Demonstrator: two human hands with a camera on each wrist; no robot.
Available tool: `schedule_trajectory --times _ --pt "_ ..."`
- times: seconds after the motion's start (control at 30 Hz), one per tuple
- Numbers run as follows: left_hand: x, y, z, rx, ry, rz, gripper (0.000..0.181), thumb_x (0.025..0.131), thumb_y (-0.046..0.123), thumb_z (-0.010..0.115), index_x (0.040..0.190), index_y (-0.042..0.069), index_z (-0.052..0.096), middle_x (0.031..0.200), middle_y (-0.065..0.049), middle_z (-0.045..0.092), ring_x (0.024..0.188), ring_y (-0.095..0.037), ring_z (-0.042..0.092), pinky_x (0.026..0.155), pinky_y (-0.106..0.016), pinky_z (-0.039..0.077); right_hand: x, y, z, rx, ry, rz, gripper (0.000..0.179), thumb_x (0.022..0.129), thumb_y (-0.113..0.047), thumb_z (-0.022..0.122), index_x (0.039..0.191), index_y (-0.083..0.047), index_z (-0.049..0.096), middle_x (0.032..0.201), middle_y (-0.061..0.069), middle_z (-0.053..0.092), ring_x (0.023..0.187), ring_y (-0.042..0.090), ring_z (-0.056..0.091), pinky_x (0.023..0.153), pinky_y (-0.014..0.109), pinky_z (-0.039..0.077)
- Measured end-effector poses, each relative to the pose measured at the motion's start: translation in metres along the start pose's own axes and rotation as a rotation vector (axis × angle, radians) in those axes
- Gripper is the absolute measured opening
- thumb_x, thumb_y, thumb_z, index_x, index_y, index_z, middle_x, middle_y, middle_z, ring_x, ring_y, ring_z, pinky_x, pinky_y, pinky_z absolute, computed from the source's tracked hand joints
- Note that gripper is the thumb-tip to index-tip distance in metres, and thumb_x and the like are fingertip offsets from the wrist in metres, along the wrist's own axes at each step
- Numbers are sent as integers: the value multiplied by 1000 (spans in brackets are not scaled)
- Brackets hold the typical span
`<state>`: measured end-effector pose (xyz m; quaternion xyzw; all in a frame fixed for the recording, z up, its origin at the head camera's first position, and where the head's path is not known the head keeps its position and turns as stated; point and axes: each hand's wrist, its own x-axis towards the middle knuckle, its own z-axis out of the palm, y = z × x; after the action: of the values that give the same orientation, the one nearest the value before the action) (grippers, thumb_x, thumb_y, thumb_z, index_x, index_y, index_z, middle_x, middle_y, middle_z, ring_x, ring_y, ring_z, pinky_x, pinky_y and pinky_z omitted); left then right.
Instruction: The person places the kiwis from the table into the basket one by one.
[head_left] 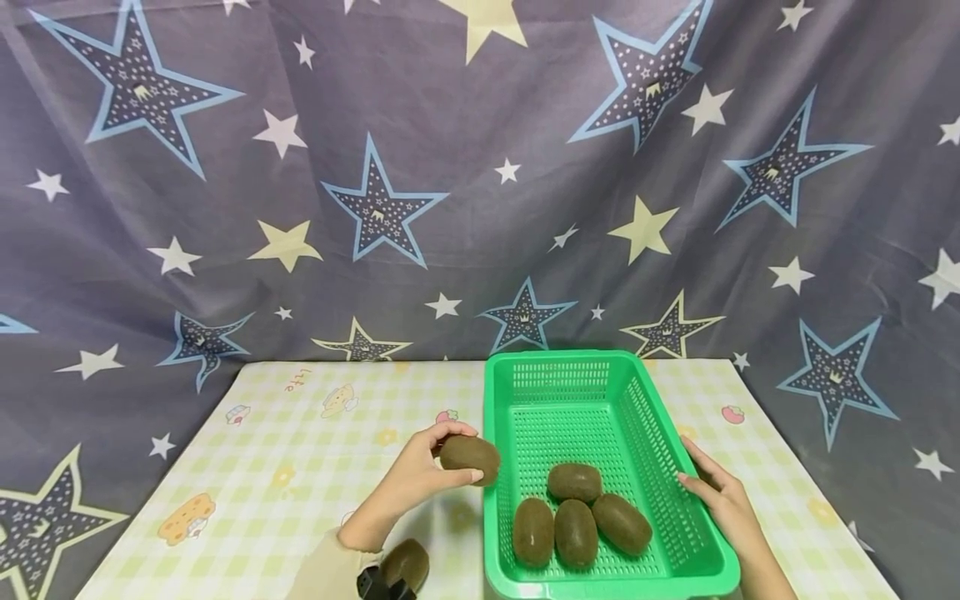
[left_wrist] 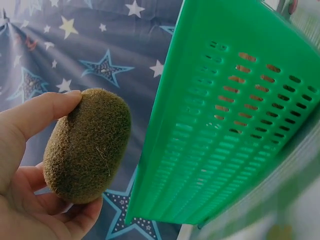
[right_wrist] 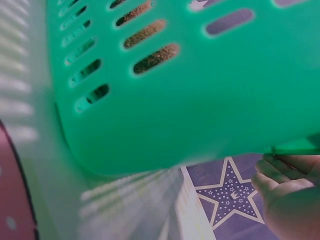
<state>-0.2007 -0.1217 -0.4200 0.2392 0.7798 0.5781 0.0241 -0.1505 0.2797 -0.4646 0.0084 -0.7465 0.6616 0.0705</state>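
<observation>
My left hand (head_left: 420,471) pinches a brown fuzzy kiwi (head_left: 471,460) between thumb and fingers, just outside the basket's left rim. In the left wrist view the kiwi (left_wrist: 89,145) is held upright and apart from the basket's green side wall (left_wrist: 200,150). The green plastic basket (head_left: 611,587) holds several kiwis (head_left: 576,533), grouped at its near end. At the basket's right rim is my right hand (head_left: 723,500), its thumb over the edge and its fingers along the outside. The right wrist view shows part of this hand (right_wrist: 290,195) by the rim.
Another kiwi (head_left: 406,564) lies on the table below my left wrist, partly covered by a black wrist device (head_left: 382,583). A checked cloth (head_left: 300,467) covers the table. Behind it hangs a grey curtain (head_left: 465,208) with stars.
</observation>
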Motion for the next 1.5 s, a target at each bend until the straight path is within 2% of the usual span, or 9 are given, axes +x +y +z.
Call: schedule_trajectory --times 0.2,0.37,0.63,0.87,1.03,1.2,1.33,1.5 --pt "7 4 9 -23 -35 -1 44 76 14 79 114 2 60 105 -10 63 88 -15 59 79 -25 48 0 0 -1 -22 7 31 57 94 -9 55 144 5 29 114 -37 46 100 -14 51 76 15 49" --pt "15 6 19 -39 -63 -15 43 77 14 78 115 6 61 104 -8 63 86 -17 58 75 -27 49 -1 -1 -2 -31 4 39 58 95 -11 55 144 6 28 114 -36 45 100 -14 51 76 15 50" --pt "29 2 34 -13 -57 -29 43 77 11 77 116 7 60 108 -7 62 87 -15 56 74 -26 48 0 0 -1 -35 9 23 56 95 -9 55 144 1 31 116 -36 45 102 -16 49 78 13 48" --pt "32 28 42 35 -60 63 40 77 7 76 114 1 60 112 -14 61 88 -15 58 76 -28 50 0 -1 0 -34 9 39 58 95 -9 55 144 4 29 113 -37 45 100 -15 51 77 14 49" --pt "35 34 47 84 -38 82 38 77 4 76 112 1 61 114 -14 61 95 -23 58 81 -33 49 0 -3 2 -29 15 23 57 94 -7 55 143 6 30 114 -37 46 100 -14 51 76 14 49" --pt "38 29 47 59 -9 81 33 78 -4 71 110 -4 61 111 -18 62 102 -31 57 90 -48 45 0 -3 2 -34 13 29 57 94 -8 55 144 5 30 114 -37 45 99 -14 51 76 14 49" --pt "40 23 45 44 -18 75 33 79 -4 70 111 -5 61 110 -17 63 103 -30 57 92 -48 45 1 -3 1 -29 14 27 57 94 -8 55 143 5 30 114 -37 46 100 -14 51 76 14 49" --pt "41 -1 39 9 -33 73 34 80 -2 70 113 -3 60 113 -17 62 105 -31 58 93 -47 45 1 -2 1 -36 20 29 57 94 -8 55 143 5 30 114 -37 45 100 -16 50 77 13 48"
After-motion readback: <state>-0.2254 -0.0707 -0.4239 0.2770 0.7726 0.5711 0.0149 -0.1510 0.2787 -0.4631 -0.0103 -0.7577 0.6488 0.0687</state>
